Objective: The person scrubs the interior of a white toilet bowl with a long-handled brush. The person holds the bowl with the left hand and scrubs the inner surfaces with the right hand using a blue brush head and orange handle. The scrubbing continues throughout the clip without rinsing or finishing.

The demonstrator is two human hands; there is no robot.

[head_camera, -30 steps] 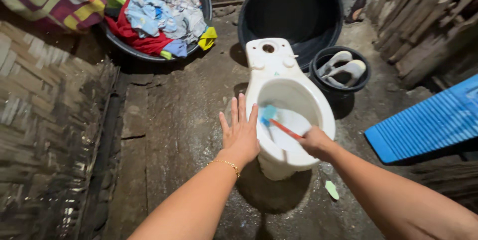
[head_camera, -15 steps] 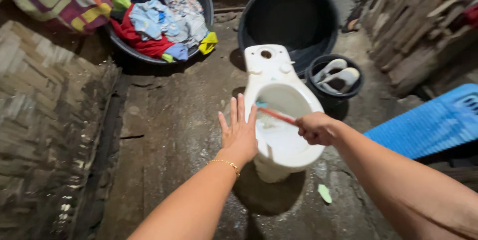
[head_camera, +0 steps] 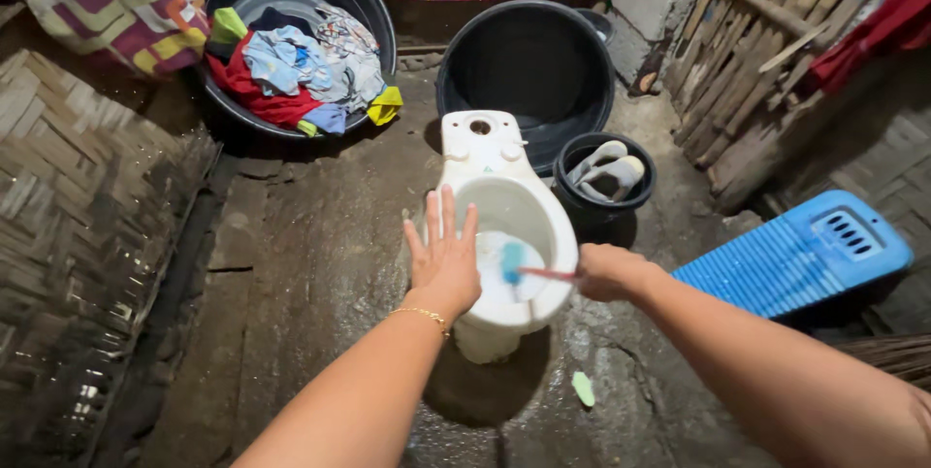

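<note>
A white toilet bowl [head_camera: 485, 153] stands on the wet dirt floor in the middle of the head view. My right hand [head_camera: 603, 272] is closed on the orange handle of a brush [head_camera: 512, 262], whose blue head lies inside the bowl near its front. My left hand [head_camera: 443, 257] is flat on the bowl's left rim, fingers spread, with a gold bracelet at the wrist.
A black basin of clothes [head_camera: 291, 61] sits at the back left. A large black tub [head_camera: 529, 70] is behind the toilet. A small black bucket with slippers [head_camera: 609, 177] stands to its right. A blue washboard [head_camera: 795, 255] lies right. A woven wall [head_camera: 68, 235] runs along the left.
The brush head has moved from the bowl's far left side down to its front. The view has shifted back, showing more of the back wall and the washboard. My left hand stays on the rim.
</note>
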